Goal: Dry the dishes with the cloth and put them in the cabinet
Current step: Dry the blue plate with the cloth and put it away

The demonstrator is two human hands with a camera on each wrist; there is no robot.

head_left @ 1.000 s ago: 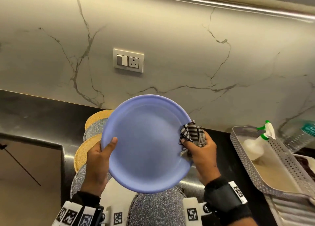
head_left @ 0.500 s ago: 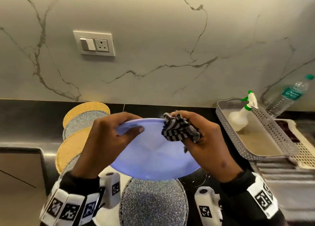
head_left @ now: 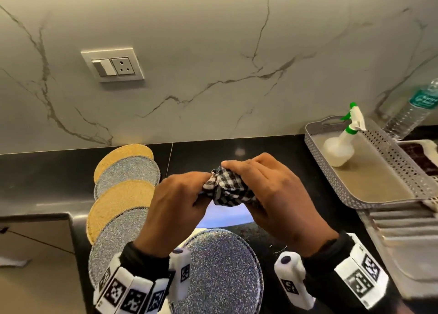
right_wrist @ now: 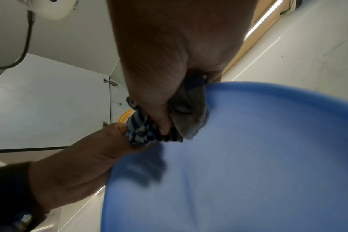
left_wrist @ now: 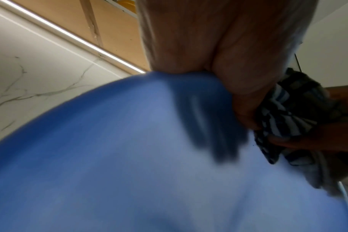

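Note:
A blue plate (head_left: 227, 216) is held nearly flat above the black counter, mostly hidden under both hands in the head view. My left hand (head_left: 182, 200) grips its far rim, fingers curled over the edge. My right hand (head_left: 272, 190) holds a bunched black-and-white checked cloth (head_left: 228, 190) pinched over the same rim, right beside the left hand. The left wrist view shows the plate's blue face (left_wrist: 129, 157) with the cloth (left_wrist: 284, 119) at its right. In the right wrist view the cloth (right_wrist: 147, 130) is squeezed against the plate (right_wrist: 248, 157), and the left thumb touches it.
Round gold and silver glitter mats (head_left: 123, 188) overlap at the left; a larger silver mat (head_left: 220, 273) lies under the plate. At the right, a grey perforated tray (head_left: 403, 195) holds a spray bottle (head_left: 341, 147), with a water bottle (head_left: 412, 114) behind. A wall socket (head_left: 113, 66) sits above.
The plate has tipped from facing me to nearly flat. Both hands have come together at its far rim, the cloth now between them.

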